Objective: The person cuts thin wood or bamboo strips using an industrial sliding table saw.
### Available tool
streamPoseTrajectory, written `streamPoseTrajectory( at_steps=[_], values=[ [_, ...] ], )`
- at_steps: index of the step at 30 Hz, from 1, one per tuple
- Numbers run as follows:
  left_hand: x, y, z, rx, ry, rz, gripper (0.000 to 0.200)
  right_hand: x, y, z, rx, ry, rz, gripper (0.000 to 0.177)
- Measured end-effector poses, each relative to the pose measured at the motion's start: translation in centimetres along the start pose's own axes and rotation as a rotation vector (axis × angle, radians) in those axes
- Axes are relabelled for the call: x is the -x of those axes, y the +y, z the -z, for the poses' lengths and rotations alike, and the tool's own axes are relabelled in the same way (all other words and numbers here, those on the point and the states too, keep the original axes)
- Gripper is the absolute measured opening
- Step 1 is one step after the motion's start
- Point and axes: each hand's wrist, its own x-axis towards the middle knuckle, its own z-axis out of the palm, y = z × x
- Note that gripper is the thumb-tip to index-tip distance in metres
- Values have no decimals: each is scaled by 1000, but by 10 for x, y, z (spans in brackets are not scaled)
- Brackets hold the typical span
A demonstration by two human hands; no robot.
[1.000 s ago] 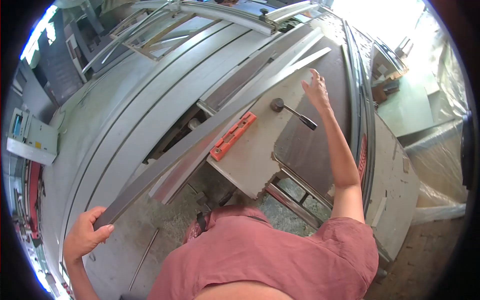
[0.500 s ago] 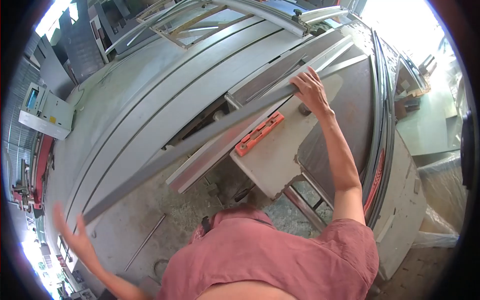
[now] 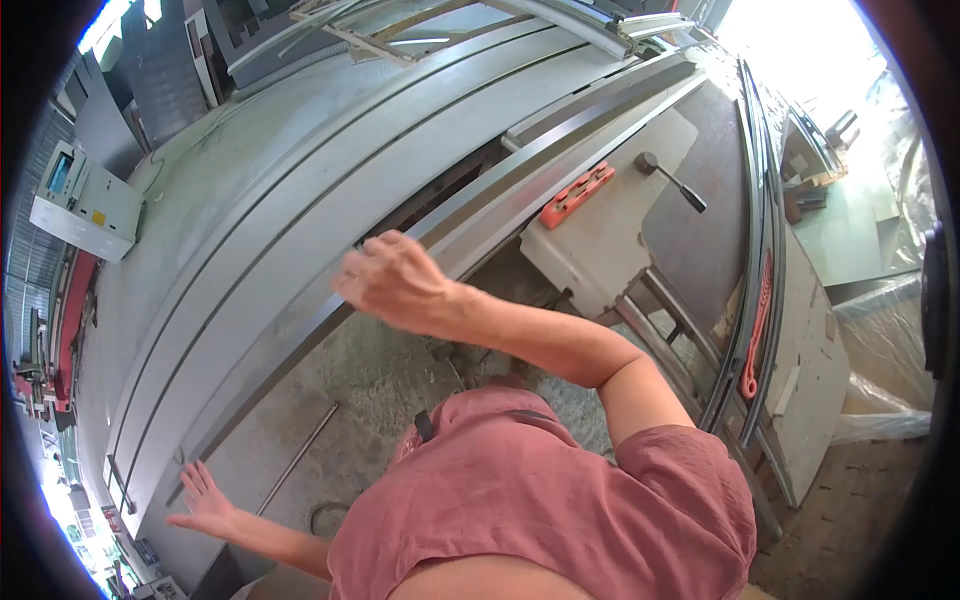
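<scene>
A long grey metal bar lies along the edge of the slotted metal table, running from lower left to upper right. My left hand is open just off the bar's near end, palm down with fingers spread. Over the bar's middle part is my right hand, its fingers bent and partly smeared by motion, overlapping the bar in this view. An orange-red plastic piece with cutouts sits on the rail right of the bar. Beside it, a black lever with a round knob rests on a pale plate.
A white control box stands at the far left. A thin metal rod lies below the bar. To the right run long dark strips with a red push stick on them. Frames and profiles lie at the back.
The bar has gone down onto the table edge. My right hand has left its far part and moved left and down; my left hand has moved down and right. The view has shifted slightly.
</scene>
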Motion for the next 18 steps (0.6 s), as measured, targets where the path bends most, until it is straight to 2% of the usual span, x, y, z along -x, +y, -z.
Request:
streamPoseTrajectory(
  at_steps=[2,3,5,7,9,10,12,13,15,16,18],
  values=[
    [-29,17,54,-158,156,-150,104,-9,-46,-16,-137,-32,-21,8],
    [-43,22,82,-170,153,-146,104,-15,-66,-23,-141,-39,-31,8],
    [-70,30,126,-244,442,-193,97,-26,-104,-36,-245,-11,-76,9],
    [-62,42,109,-205,494,-115,93,-31,-143,-43,-274,-38,-91,10],
    [-69,53,121,-143,-25,-175,90,-32,-175,-45,-336,-79,-70,12],
    [-75,67,123,-139,-5,-177,90,-31,-190,-45,-362,-161,-65,12],
    [-101,97,120,142,-18,-124,84,-33,-216,-48,-397,-197,-57,11],
    [-127,110,149,140,-16,-123,84,-31,-225,-48,-423,-233,-65,10],
    [-181,138,222,495,-517,-81,80,-32,-242,-46,-397,-222,-55,10],
    [-129,126,164,414,-165,-343,72,-33,-249,-43,-391,-246,-40,10],
    [-136,134,189,357,-139,-368,71,-31,-262,-43,-358,-288,-7,9]
  ],
)
